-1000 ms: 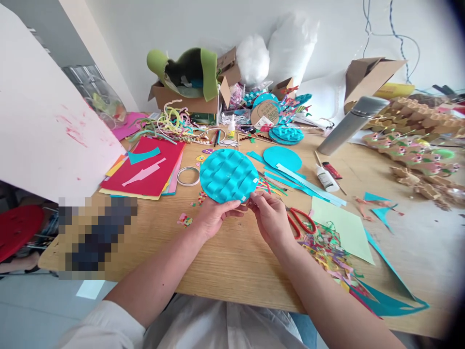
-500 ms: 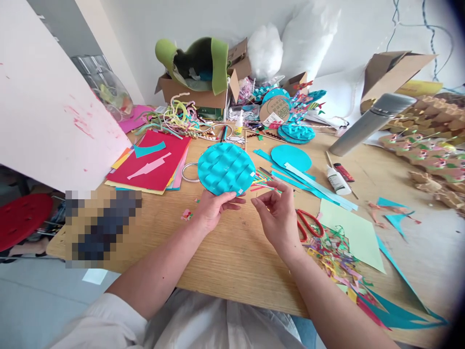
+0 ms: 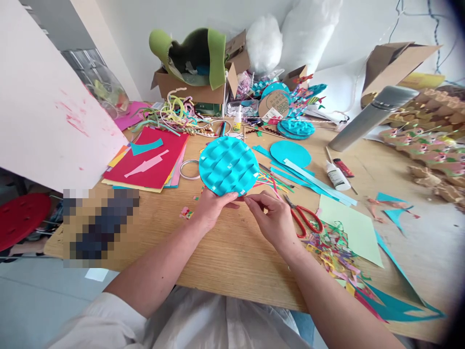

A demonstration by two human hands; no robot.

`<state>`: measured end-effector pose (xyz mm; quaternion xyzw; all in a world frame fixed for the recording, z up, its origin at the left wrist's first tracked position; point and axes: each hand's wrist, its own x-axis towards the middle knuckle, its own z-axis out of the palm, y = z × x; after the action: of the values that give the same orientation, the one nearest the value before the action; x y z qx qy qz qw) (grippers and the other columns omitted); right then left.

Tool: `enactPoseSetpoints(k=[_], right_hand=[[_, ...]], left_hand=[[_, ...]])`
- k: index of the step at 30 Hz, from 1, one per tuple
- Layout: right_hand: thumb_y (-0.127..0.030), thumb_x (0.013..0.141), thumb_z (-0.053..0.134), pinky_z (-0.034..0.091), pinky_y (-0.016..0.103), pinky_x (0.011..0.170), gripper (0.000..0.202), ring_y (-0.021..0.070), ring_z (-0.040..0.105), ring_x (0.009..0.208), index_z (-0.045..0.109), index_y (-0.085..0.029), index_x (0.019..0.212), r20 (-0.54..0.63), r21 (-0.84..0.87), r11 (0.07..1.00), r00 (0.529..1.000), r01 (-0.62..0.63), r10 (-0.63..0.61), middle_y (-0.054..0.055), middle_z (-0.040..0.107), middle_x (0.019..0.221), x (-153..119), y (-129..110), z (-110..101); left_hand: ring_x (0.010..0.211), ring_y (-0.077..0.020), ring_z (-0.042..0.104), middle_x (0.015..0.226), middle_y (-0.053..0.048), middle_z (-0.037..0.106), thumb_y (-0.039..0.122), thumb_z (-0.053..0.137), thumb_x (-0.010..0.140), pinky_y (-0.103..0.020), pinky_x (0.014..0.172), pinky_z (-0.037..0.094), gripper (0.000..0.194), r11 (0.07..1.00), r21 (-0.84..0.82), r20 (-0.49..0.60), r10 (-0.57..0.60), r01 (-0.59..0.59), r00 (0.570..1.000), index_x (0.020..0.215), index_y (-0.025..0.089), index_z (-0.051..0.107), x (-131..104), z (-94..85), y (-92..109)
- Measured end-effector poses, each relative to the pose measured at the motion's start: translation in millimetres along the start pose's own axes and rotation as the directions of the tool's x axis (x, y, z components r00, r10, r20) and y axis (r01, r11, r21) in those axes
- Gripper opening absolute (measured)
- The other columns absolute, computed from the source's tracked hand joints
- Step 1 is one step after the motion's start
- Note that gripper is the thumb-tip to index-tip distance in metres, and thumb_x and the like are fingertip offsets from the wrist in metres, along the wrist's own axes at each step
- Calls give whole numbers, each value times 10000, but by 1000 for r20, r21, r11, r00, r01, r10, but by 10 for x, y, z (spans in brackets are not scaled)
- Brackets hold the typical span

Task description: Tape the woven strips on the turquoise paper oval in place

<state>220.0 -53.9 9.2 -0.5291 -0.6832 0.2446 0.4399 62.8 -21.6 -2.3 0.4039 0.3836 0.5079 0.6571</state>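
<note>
A round turquoise paper disc (image 3: 228, 166) with a woven, raised surface and small white squares near its edge is held up over the table. My left hand (image 3: 212, 208) grips its lower edge, thumb on the front and fingers behind. Beside that edge, on the right, my right hand (image 3: 272, 215) has its thumb and index finger pinched together; anything between them is too small to make out. Red-handled scissors (image 3: 308, 220) lie just right of my right hand. Behind the disc to the right lies a flat turquoise circle (image 3: 290, 154) with paper strips.
Stacked coloured paper (image 3: 145, 167) lies at the left beside a tape ring (image 3: 190, 169). To the right are a glue bottle (image 3: 337, 175), a grey cylinder (image 3: 370, 121), a pale green sheet (image 3: 350, 230) and paper scraps (image 3: 337, 259). Boxes and pipe cleaners stand behind.
My right hand has moved left, its pinched fingers now at the disc's lower edge. The disc has turned slightly, showing more white squares, and appears a little larger.
</note>
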Motion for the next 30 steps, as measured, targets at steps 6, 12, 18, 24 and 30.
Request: enactPoseSetpoints(k=[6, 12, 18, 24, 30], right_hand=[[-252, 898, 579, 377, 249, 541, 202, 114, 479, 577, 740, -154, 824, 3, -1, 1000, 1000, -5, 5, 9, 573, 656, 0, -3, 3], [-248, 894, 574, 364, 245, 528, 207, 110, 476, 565, 742, -150, 823, 18, -5, 1000, 1000, -9, 9, 10, 576, 655, -8, -3, -2], [-222, 884, 573, 361, 238, 524, 199, 103, 465, 555, 743, -143, 815, 23, -7, 1000, 1000, -19, 19, 10, 584, 653, -17, -8, -9], [-212, 877, 567, 356, 236, 519, 207, 101, 472, 550, 723, -147, 758, 17, -6, 999, 999, -43, 43, 10, 587, 643, -9, -9, 6], [-219, 884, 556, 347, 246, 514, 214, 108, 474, 551, 717, -155, 759, 6, -17, 999, 999, -34, 34, 10, 582, 639, -22, 1, 17]], left_hand=[[808, -233, 743, 954, -57, 769, 273, 800, 661, -266, 585, 598, 353, 1000, 26, -15, 4, -4, 1000, 997, 193, 728, -6, 16, 4], [803, -233, 740, 939, -61, 770, 282, 806, 652, -275, 588, 604, 355, 1000, 29, -20, -1, 2, 1000, 986, 187, 734, -4, 10, -7], [826, -242, 741, 960, -68, 769, 295, 801, 654, -276, 592, 601, 368, 999, 44, -12, -1, 1, 1000, 998, 185, 732, 1, 4, -21], [834, -249, 744, 980, -61, 768, 293, 797, 664, -277, 586, 598, 405, 999, 46, -5, -2, 3, 1000, 1049, 199, 712, -4, 16, -22], [796, -243, 747, 992, -69, 765, 289, 791, 663, -267, 574, 587, 389, 999, 25, 16, -46, 46, 999, 1028, 185, 709, -10, 32, -6]])
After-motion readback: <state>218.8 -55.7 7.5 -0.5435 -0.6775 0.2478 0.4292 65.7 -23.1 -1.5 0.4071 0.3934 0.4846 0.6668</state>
